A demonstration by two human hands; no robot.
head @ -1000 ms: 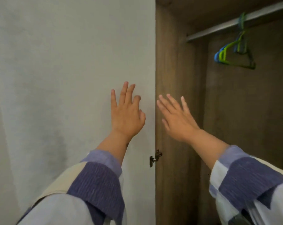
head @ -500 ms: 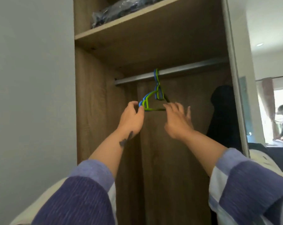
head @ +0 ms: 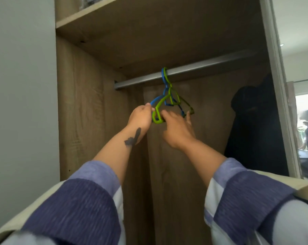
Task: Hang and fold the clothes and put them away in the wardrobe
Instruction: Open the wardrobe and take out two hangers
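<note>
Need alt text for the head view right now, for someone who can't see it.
Both hands reach the green hanger and blue hanger hooked on the wardrobe rail: the left hand pinches their near end, the right hand touches the bottom bar. A dark garment hangs at right.

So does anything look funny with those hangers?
A bit. The green hanger and blue hanger hang bunched and crossed on the rail, tilted sideways where the left hand holds their end.
</note>
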